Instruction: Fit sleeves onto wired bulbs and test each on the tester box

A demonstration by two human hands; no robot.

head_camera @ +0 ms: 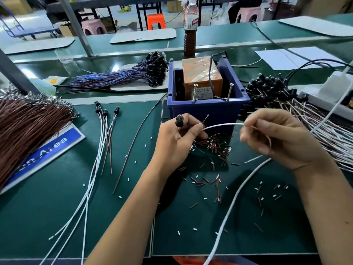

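My left hand (178, 139) grips a wired bulb with its black sleeve (179, 120) pointing up, just in front of the tester box (208, 109). A short brown wire end sticks up between its fingers. My right hand (277, 137) pinches the bulb's white wire (223, 125), which stretches between both hands, together with a thin brown wire that loops under the palm. The tester is a blue bin holding an orange unit (200, 77) with two upright screws (194, 92) at its front edge.
Several sleeved bulbs on white and brown wires (103, 134) lie to the left. A brown wire bundle (24, 127) lies far left, a blue-wired bundle (122, 76) behind, and a black-capped pile (271, 90) to the right. Cut insulation bits (215, 148) litter the green mat. A bottle (190, 27) stands behind.
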